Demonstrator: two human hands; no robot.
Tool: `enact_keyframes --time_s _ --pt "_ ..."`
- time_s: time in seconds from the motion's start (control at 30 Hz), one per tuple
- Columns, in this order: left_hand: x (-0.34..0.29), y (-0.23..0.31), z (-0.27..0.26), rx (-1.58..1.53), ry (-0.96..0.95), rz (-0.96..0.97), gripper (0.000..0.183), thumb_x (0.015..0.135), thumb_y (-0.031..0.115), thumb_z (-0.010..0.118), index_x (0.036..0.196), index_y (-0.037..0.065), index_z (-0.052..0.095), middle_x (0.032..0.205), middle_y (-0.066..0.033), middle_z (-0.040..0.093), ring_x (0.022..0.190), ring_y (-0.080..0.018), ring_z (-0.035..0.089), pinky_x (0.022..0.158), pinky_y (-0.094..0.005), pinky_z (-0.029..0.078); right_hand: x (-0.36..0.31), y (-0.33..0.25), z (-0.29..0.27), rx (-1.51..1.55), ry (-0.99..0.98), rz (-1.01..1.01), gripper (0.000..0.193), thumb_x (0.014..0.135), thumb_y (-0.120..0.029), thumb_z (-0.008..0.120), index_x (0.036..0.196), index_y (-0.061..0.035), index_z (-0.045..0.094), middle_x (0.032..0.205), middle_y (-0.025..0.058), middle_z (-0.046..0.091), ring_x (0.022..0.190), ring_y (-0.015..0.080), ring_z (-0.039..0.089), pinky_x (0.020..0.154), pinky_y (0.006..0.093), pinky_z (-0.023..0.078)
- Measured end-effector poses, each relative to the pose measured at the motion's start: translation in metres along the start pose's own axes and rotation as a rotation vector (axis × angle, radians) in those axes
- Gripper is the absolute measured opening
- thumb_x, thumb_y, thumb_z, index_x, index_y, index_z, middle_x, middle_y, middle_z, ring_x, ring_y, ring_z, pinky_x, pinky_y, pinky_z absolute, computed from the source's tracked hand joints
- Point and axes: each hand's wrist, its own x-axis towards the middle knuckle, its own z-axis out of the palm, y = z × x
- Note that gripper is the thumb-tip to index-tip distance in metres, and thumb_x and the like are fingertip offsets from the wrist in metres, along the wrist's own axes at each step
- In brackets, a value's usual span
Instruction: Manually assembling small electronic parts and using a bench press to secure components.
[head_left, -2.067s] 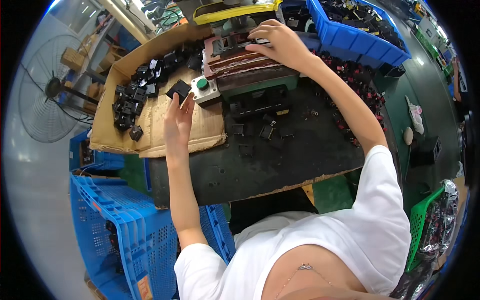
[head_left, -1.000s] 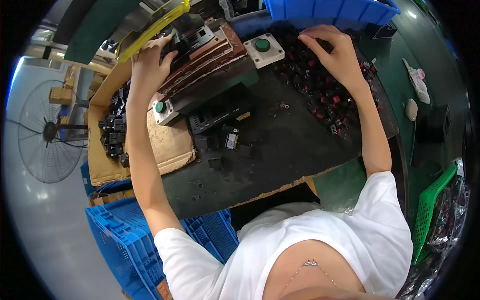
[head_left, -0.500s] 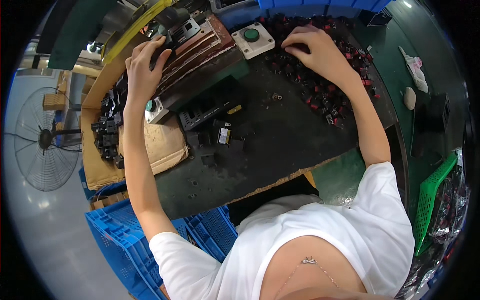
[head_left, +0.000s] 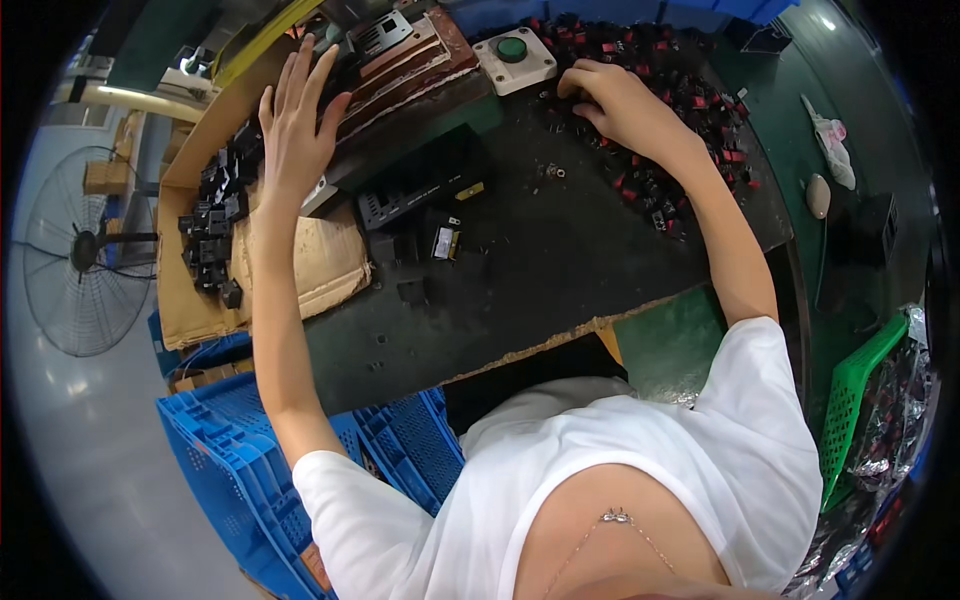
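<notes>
My left hand is raised beside the machine's layered brown base, its fingers stretched and spread with nothing in them. A metal fixture plate sits on that base, right of my fingertips. My right hand is at the near left edge of a heap of small black-and-red parts, resembling rocker switches. Its fingers are curled together; anything between the tips is hidden. Left of it stands a green push button on a white box. My left wrist partly hides a second white box.
Black parts lie in a cardboard box at the left. A black slotted housing and a small loose part lie mid-bench. Blue crates stand below left, a green basket at right, a fan far left.
My left hand has opened from a curled pose, its fingers now stretched out beside the machine. My right hand has shifted slightly nearer to me at the heap, fingers still curled.
</notes>
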Motion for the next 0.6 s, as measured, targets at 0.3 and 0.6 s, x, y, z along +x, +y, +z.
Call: enact_keyframes --time_s 0.3,0.6 --pt "-0.037 0.081 -0.042 -0.325 -0.122 0.048 0.023 0.074 -0.001 0.058 0.097 0.005 0.059 0.103 -0.0050 0.055 0.091 -0.0236 0.053 0.082 -0.0331 0.037 -0.003 0.010 0.003 0.076 -0.015 0.019 0.034 0.070 0.010 0.060 0.101 -0.0010 0.052 0.095 0.0112 0.057 0.084 0.0254 0.058 0.076 0.0340 0.048" --pt "-0.065 0.104 -0.034 -0.245 -0.227 -0.011 0.012 0.071 0.009 0.065 0.080 0.005 0.059 0.085 -0.0040 0.053 0.078 -0.0192 0.052 0.070 -0.0310 0.036 -0.008 0.008 -0.009 -0.058 -0.018 0.019 0.037 0.071 0.007 0.055 0.106 -0.0036 0.052 0.103 0.0101 0.051 0.096 0.0265 0.053 0.085 0.0351 0.044"
